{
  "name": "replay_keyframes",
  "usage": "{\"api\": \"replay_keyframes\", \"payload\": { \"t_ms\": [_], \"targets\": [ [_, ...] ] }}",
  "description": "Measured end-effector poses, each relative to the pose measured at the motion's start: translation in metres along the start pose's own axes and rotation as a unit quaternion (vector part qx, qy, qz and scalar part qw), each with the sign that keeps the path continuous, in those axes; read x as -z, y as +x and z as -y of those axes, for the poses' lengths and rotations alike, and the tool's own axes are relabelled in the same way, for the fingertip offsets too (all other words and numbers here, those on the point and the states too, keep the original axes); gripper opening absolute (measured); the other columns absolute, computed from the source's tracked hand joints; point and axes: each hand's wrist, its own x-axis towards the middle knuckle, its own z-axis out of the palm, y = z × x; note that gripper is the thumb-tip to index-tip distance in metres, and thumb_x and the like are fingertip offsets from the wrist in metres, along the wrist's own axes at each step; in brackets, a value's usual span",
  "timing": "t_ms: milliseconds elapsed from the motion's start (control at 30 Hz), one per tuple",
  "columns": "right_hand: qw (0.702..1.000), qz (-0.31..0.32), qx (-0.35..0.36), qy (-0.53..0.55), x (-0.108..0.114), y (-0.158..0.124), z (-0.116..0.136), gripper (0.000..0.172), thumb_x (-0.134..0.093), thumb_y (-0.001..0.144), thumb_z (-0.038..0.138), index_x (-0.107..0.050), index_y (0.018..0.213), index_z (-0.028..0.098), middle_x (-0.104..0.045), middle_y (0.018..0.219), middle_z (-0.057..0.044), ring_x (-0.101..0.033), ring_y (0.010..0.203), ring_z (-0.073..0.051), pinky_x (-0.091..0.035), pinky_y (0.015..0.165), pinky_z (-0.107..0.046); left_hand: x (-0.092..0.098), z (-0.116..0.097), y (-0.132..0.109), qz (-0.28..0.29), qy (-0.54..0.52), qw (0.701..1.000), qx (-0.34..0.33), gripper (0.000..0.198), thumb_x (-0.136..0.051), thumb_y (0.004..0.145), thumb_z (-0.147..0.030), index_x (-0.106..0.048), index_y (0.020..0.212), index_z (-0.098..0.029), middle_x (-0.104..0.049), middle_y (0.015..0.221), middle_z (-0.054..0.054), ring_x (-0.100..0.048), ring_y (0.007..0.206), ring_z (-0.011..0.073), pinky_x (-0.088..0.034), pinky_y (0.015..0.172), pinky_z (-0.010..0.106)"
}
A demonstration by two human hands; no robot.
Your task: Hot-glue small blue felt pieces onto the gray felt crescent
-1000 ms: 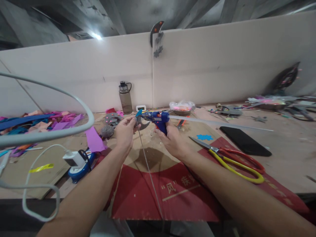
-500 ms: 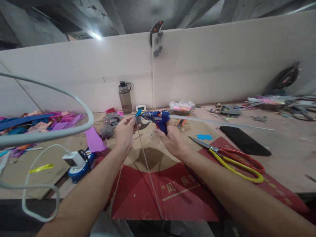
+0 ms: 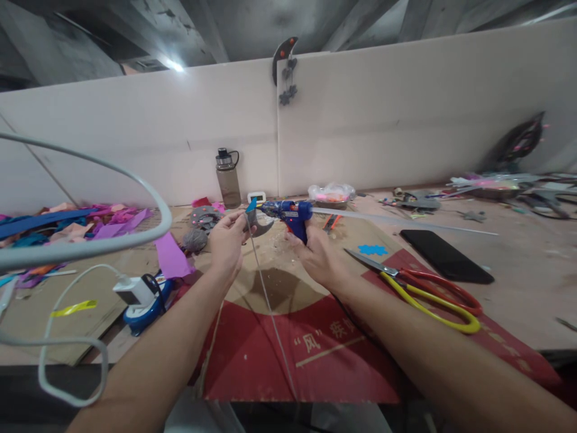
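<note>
Pinched in the fingers of my left hand (image 3: 226,245) is a grey crescent-shaped piece (image 3: 263,228), with a small blue piece (image 3: 252,205) at its upper tip. A thin grey string (image 3: 267,294) runs from it down over the red and brown cardboard (image 3: 252,355). My right hand (image 3: 321,251) is wrapped around the handle of a blue hot glue gun (image 3: 297,211). A long clear glue stick (image 3: 406,223) sticks out of its back. The nozzle points left at the crescent, with a small gap between them.
Red-and-yellow-handled scissors (image 3: 406,282), a blue scalloped cutout (image 3: 372,249) and a black phone (image 3: 446,257) lie on the right. A bottle (image 3: 228,183) stands against the white panel. Left are felt scraps (image 3: 121,225), a power strip (image 3: 144,316) and a white cable (image 3: 155,198) looping close to the camera.
The glue gun's nozzle has drawn back slightly to the right, away from the blue piece. My left hand has barely moved and still pinches the crescent.
</note>
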Motion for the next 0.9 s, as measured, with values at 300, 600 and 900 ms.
{"api": "replay_keyframes", "payload": {
  "t_ms": [300, 600, 900],
  "targets": [
    [0.997, -0.035, -0.044, 0.05, -0.004, 0.003, -0.01, 0.022, -0.048, 0.084, 0.028, -0.053, 0.103, 0.019, -0.062, 0.097, -0.008, -0.056, 0.082, -0.021, -0.048, 0.076, -0.038, -0.001, -0.001, 0.0, -0.016, -0.006, 1.0, 0.005, 0.018, -0.072, 0.065, -0.025, -0.065, 0.078, -0.015, -0.065, 0.077, 0.001, -0.062, 0.066, 0.0094, -0.056, 0.067, 0.026],
    [0.893, 0.073, -0.354, 0.268, -0.006, 0.012, -0.031, 0.008, -0.058, 0.071, 0.021, -0.051, 0.073, 0.018, -0.059, 0.06, -0.001, -0.052, 0.05, -0.011, -0.043, 0.042, -0.022, 0.004, -0.004, 0.007, -0.024, 0.022, 0.998, -0.055, 0.02, -0.073, 0.063, -0.028, -0.065, 0.076, -0.015, -0.065, 0.073, 0.001, -0.062, 0.063, 0.0094, -0.054, 0.067, 0.026],
    [0.981, 0.04, -0.133, -0.133, 0.005, 0.01, -0.039, 0.026, -0.063, 0.074, 0.035, -0.048, 0.057, 0.021, -0.056, 0.064, -0.007, -0.059, 0.077, -0.025, -0.046, 0.078, -0.044, 0.003, -0.008, 0.001, -0.004, 0.178, 0.973, -0.144, 0.018, -0.066, 0.07, -0.029, -0.071, 0.083, -0.017, -0.068, 0.07, 0.002, -0.061, 0.063, 0.0123, -0.048, 0.064, 0.022]
  ]
}}
